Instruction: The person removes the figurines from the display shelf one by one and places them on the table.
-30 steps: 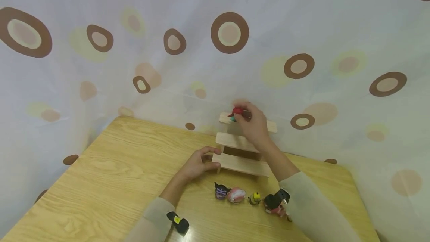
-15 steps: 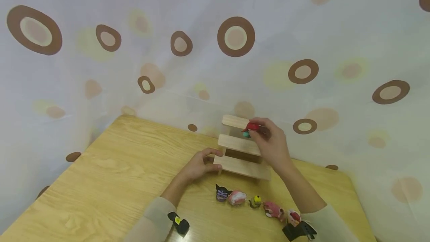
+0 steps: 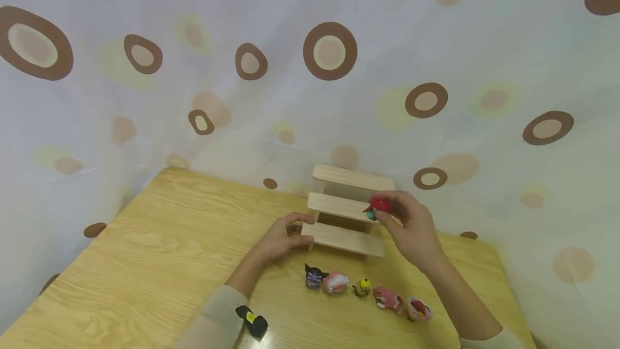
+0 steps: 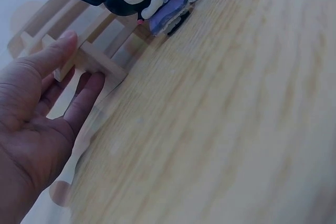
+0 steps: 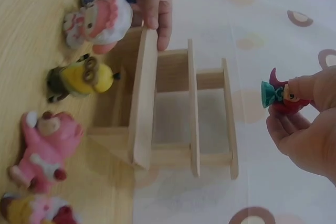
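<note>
My right hand [image 3: 411,233] pinches a small red-haired figurine [image 3: 380,204] with a teal base, held up in front of the middle tier of a three-tier wooden display stand [image 3: 344,239]. In the right wrist view the figurine [image 5: 281,94] is tipped sideways between thumb and fingers, apart from the stand [image 5: 145,103]. The left hand [image 3: 281,238] grips the stand's left end at the bottom tier. Seen from the left wrist, its thumb lies on the board's end [image 4: 63,69] and other fingers reach behind and below. All three tiers are bare.
In front of the stand several figurines line the wooden table [image 3: 194,241]: a black-hooded one in purple [image 3: 314,278], a pink-and-white one [image 3: 336,283], a yellow Minion [image 3: 362,287], a pink bear [image 3: 387,299] and another pinkish one [image 3: 418,309]. A patterned sheet [image 3: 271,96] hangs behind.
My right hand has drawn the red-haired figurine from the top tier down and to the right, toward me. The left hand keeps its grip on the stand. The rightmost figurines have come into view.
</note>
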{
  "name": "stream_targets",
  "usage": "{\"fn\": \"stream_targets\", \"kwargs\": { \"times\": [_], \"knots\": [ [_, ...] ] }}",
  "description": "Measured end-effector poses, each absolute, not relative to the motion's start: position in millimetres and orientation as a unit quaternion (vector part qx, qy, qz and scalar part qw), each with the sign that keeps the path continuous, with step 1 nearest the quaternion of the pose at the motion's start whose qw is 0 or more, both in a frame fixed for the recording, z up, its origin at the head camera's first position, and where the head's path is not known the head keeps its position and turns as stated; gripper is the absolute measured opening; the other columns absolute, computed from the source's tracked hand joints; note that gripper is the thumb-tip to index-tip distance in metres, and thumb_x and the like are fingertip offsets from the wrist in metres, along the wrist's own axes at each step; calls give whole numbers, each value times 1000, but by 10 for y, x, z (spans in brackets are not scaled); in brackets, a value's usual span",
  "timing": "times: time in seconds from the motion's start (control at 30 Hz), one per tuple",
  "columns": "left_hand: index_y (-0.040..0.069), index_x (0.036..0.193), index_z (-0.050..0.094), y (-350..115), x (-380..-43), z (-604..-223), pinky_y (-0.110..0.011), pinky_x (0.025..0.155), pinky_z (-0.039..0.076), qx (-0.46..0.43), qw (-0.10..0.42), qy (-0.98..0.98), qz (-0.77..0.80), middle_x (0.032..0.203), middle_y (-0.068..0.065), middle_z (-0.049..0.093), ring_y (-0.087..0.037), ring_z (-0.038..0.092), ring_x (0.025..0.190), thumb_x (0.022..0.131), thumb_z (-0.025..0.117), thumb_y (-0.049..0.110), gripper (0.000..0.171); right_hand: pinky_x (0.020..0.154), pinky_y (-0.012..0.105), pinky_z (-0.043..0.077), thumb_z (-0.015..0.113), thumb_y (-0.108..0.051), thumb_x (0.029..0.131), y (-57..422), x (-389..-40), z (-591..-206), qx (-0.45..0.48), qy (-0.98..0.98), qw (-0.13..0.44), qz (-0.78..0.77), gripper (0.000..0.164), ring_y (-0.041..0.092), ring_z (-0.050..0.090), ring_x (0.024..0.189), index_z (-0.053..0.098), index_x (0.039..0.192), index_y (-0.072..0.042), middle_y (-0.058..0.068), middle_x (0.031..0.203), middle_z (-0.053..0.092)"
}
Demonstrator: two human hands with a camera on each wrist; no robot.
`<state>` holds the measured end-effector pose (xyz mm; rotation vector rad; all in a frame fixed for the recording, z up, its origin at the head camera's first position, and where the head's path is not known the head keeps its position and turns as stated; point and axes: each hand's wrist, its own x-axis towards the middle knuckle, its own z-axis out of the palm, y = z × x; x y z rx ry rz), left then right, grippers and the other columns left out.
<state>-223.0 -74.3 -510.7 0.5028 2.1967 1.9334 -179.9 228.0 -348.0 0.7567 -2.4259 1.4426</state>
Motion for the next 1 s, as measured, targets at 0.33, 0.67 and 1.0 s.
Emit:
{"fn": "stream_targets", "kwargs": {
  "times": [0.33, 0.67, 1.0],
  "knots": [
    [14, 136, 66, -712, -2216, -5093, -40, 100, 57, 169, 94, 732, 653, 150, -11, 57, -34, 63, 129, 95, 81, 15, 44, 98, 15, 52, 67, 7, 100, 2730, -1527, -3675, 221, -839, 131, 479, 34, 2, 67, 113, 64, 132, 0, 14, 126, 66],
    [17, 134, 68, -736, -2179, -5093, -45, 103, 55, 156, 92, 736, 652, 151, -8, 57, -35, 61, 131, 94, 82, 17, 43, 96, 10, 50, 70, 9, 97, 3196, -1239, -3834, 197, -873, 142, 423, 34, -6, 65, 113, 64, 130, 0, 13, 121, 69],
    [17, 135, 67, -729, -2186, -5088, -44, 104, 54, 158, 94, 731, 657, 154, -8, 54, -35, 59, 134, 94, 82, 17, 43, 89, 6, 50, 79, 13, 87, 3663, -1066, -4106, 190, -907, 163, 337, 43, -10, 64, 103, 67, 124, -5, 6, 115, 69]
  ]
}}
